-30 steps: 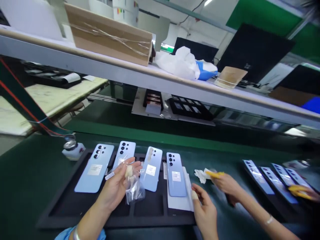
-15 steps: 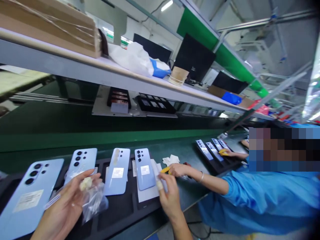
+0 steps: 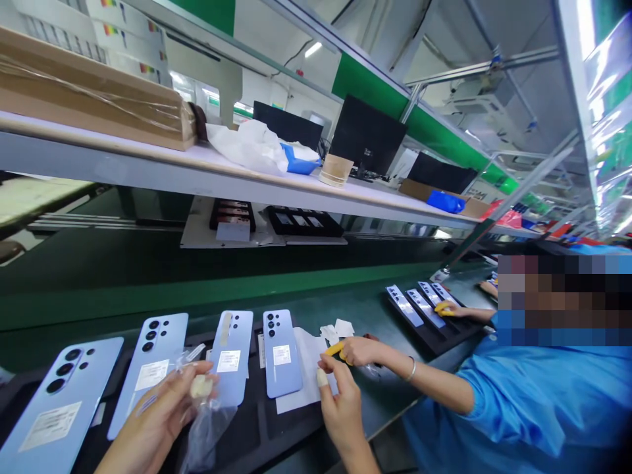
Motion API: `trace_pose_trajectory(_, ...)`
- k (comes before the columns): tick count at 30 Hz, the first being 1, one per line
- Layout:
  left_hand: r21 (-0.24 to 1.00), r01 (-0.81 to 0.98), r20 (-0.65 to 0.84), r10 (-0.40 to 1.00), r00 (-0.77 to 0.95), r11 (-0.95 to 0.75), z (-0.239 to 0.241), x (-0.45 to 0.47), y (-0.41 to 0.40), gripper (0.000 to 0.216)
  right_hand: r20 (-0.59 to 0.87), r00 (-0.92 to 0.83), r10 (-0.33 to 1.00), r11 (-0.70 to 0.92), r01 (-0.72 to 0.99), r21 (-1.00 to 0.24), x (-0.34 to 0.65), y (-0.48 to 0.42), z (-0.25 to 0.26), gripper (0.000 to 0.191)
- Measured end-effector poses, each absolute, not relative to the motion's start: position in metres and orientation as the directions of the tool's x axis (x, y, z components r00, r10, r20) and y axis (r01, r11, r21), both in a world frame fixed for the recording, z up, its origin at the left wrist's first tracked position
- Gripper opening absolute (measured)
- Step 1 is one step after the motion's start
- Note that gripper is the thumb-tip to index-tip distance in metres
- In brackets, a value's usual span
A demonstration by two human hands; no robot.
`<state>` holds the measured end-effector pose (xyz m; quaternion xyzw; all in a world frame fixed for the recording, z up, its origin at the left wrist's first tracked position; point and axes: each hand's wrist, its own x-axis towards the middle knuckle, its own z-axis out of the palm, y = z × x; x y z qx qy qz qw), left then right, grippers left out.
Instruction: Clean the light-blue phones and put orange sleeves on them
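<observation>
My left hand [image 3: 160,411] is closed around a clear plastic bag [image 3: 210,431], with a crumpled cream-coloured lump [image 3: 201,387] at its fingertips. It hovers between the second phone [image 3: 148,368] and the third phone [image 3: 232,359]. My right hand [image 3: 344,408] is raised to the right of the fourth phone [image 3: 282,355], thumb and forefinger drawn together. A pale finger cot [image 3: 322,377] appears to cover its thumb tip; whether anything is pinched there I cannot make out. Another phone [image 3: 59,401] lies at far left. All are light blue, back up, with white labels, on a black tray [image 3: 237,431].
Just beyond my right hand is a co-worker's hand [image 3: 360,350] with yellow finger covers. Another black tray [image 3: 429,339] holds several phones at right. White paper scraps [image 3: 338,329] lie on the green bench. A shelf [image 3: 276,191] with boxes and monitors runs overhead.
My left hand has moved right with the plastic bag, from over the second phone toward the third. My right hand keeps much the same pose. The camera view has shifted slightly upward.
</observation>
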<state>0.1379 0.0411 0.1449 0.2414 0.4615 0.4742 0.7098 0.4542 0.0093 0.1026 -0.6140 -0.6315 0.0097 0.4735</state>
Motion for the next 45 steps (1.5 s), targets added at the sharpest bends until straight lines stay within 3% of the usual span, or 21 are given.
trace_pose_trajectory(4, 0.878, -0.301, -0.307, 0.921, 0.24, 0.371, 0.158, 0.165, 0.053, 0.05, 0.542, 0.087, 0.836, 0.331, 0.708, -0.624, 0.43, 0.026, 0.134, 0.025)
trace_pose_trajectory(10, 0.91, -0.271, -0.252, 0.938, 0.238, 0.313, 0.141, 0.184, 0.075, 0.053, 0.423, -0.085, 0.902, 0.376, 0.635, -0.675, 0.386, 0.097, 0.174, 0.034)
trace_pose_trajectory(15, 0.978, -0.08, -0.151, 0.923, 0.354, 0.191, 0.124, 0.177, 0.074, 0.054, 0.367, -0.174, 0.914, 0.393, 0.608, -0.689, 0.343, 0.157, 0.162, 0.047)
trace_pose_trajectory(20, 0.997, -0.024, -0.051, 0.913, 0.404, 0.066, 0.118, 0.178, 0.075, 0.05, 0.373, -0.268, 0.888, 0.456, 0.617, -0.642, 0.313, 0.172, 0.138, 0.05)
trace_pose_trajectory(25, 0.996, 0.067, -0.08, 0.909, 0.41, 0.057, 0.114, 0.178, 0.079, 0.044, 0.41, -0.298, 0.862, 0.502, 0.615, -0.608, 0.31, 0.175, 0.122, 0.052)
trace_pose_trajectory(36, 0.992, 0.105, -0.111, 0.901, 0.419, 0.073, 0.125, 0.174, 0.078, 0.034, 0.52, -0.28, 0.807, 0.578, 0.556, -0.598, 0.306, 0.179, 0.117, 0.032)
trace_pose_trajectory(41, 0.992, 0.1, -0.11, 0.901, 0.42, 0.075, 0.128, 0.173, 0.077, 0.033, 0.488, -0.279, 0.827, 0.555, 0.545, -0.628, 0.309, 0.172, 0.124, 0.019)
trace_pose_trajectory(45, 0.991, 0.117, -0.105, 0.902, 0.418, 0.061, 0.128, 0.172, 0.076, 0.03, 0.379, -0.282, 0.881, 0.472, 0.495, -0.729, 0.316, 0.161, 0.136, 0.013)
